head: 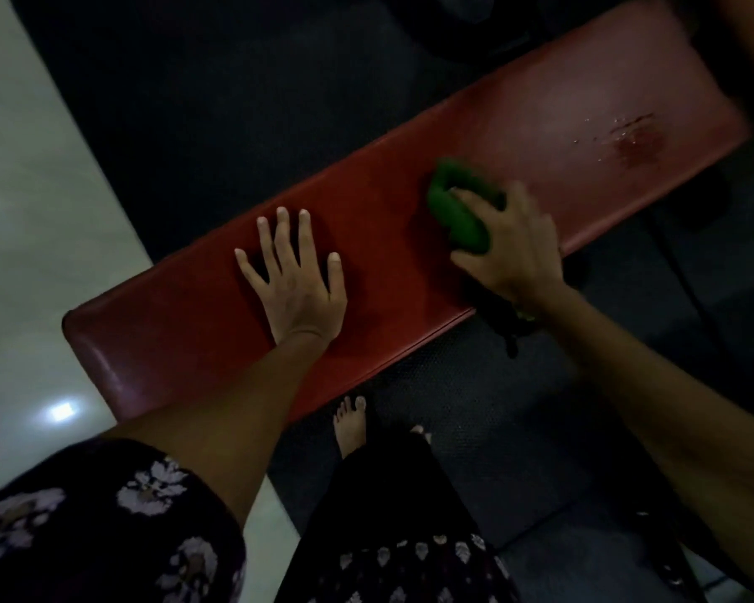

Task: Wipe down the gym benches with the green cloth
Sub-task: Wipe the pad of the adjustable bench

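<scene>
1. Across the middle of the view, a red bench (388, 237) is seen lying on a dark mat (475, 406), with a pale floor (40, 211) beside its near end. Its long axis runs from lower left to upper right, the far end pointing away to the right.
2. Toward that far end, a wet, darker patch (634, 141) with small droplets is seen on the padding, well apart from the cloth. It could be judged that this patch is left unwiped if the strokes are kept to the middle.
3. On the near half of the bench, the left hand (294, 276) is laid flat, fingers spread wide, nothing held. If weight is leaned on it, a slip on damp vinyl could be risked.
4. The right hand (510, 250) is curled around the green cloth (458, 206), which is bunched and pressed on the bench top near the front edge.
5. The cloth's long axis is set roughly across the bench. Being wadded, only little surface may be covered per stroke, and it could be dragged off the edge.
</scene>
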A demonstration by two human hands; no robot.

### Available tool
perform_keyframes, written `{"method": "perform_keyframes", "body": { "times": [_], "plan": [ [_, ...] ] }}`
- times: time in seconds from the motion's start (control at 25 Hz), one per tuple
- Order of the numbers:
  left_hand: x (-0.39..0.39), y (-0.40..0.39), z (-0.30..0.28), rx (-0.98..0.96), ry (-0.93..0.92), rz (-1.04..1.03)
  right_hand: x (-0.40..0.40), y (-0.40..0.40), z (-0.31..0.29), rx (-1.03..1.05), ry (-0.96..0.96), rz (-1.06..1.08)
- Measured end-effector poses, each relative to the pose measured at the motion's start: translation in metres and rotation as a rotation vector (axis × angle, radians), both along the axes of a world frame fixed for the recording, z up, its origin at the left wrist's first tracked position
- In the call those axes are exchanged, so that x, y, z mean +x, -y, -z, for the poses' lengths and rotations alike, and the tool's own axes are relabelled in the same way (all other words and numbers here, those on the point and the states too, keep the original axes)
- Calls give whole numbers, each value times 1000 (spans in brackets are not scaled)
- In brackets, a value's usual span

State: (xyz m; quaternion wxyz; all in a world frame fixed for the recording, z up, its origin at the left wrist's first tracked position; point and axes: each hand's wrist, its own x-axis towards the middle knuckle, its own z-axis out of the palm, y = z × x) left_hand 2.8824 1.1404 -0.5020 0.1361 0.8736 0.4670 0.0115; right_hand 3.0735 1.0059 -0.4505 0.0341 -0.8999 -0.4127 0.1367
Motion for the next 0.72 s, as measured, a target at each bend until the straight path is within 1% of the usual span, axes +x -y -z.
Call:
{"method": "perform_keyframes", "body": {
  "times": [0.08, 0.12, 0.16, 0.2, 0.24, 0.32, 0.36, 0.4, 0.44, 0.48, 0.52, 0.56, 0.64, 0.68, 0.72],
  "plan": [
    [1, 1, 0, 0, 6, 5, 37, 10, 1, 35, 2, 260],
    [1, 1, -1, -4, 10, 5, 43, 10, 1, 52, 1, 369],
    [1, 1, 0, -10, 15, 3, 39, 7, 2, 54, 11, 426],
    [0, 1, 0, -16, 21, -2, 25, 3, 4, 40, 1, 428],
    [-1, 2, 0, -27, 27, -6, 5, 1, 5, 19, -23, 366],
    [-2, 1, -2, -36, 32, -1, -35, 8, 6, 20, -70, 94],
    [-1, 0, -4, -39, 27, 1, -42, 16, 6, 25, -77, -32],
    [2, -2, -8, -53, 27, -6, -33, 24, 5, 40, -62, -103],
    [6, -4, -12, -82, 38, -25, -14, 32, 4, 48, -33, -107],
    [10, -5, -16, -125, 50, -58, 8, 41, 5, 48, 10, -46],
    [14, -5, -20, -172, 59, -101, 28, 48, 5, 39, 31, 62],
    [19, -3, -24, -207, 65, -140, 47, 53, 5, 36, 30, 198],
    [37, 4, -30, -219, 85, -160, 58, 48, 2, 49, 5, 464],
    [51, 8, -32, -202, 102, -143, 51, 38, 0, 40, -7, 495],
    [66, 11, -33, -190, 119, -118, 40, 27, 0, 12, -12, 420]
  ]
}}
